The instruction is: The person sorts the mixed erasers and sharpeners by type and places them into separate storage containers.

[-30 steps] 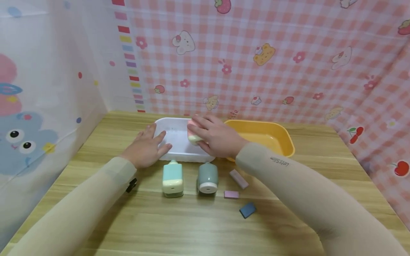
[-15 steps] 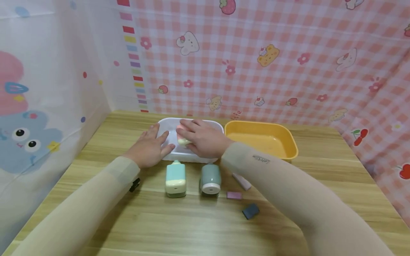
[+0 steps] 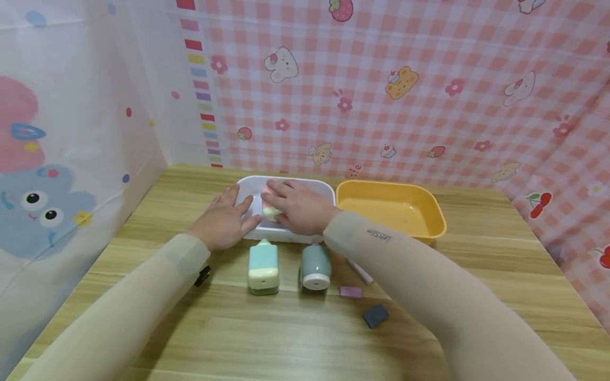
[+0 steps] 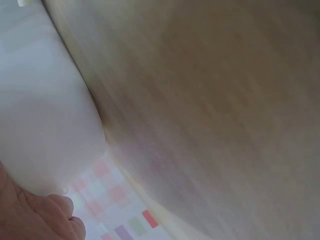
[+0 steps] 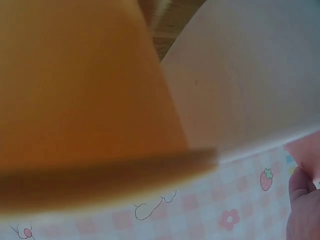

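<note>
My right hand [image 3: 305, 210] grips a pink and cream pencil sharpener [image 3: 269, 212] low inside the white bin [image 3: 286, 234]; the hand covers much of it. In the right wrist view, the thumb [image 5: 300, 182] lies against its pink side. Fingers spread, my left hand [image 3: 223, 219] rests at the bin's left rim and holds nothing. In front of the bin lie a teal and cream pencil sharpener [image 3: 263, 262] and a grey-green one with a white end [image 3: 315, 267], both with a small hole facing me.
A yellow bin [image 3: 393, 209] stands close against the white bin's right side. Nearer me lie a pink eraser [image 3: 351, 292], a dark blue eraser [image 3: 376, 316] and a pale one [image 3: 360, 271] partly under the right sleeve. Patterned cloth [image 3: 362, 121] backs the wooden table [image 3: 238, 338].
My right hand has moved left with the pink and cream pencil sharpener, from the white bin's right part towards its middle, and lower. The left hand stays at the rim; the view shifts slightly.
</note>
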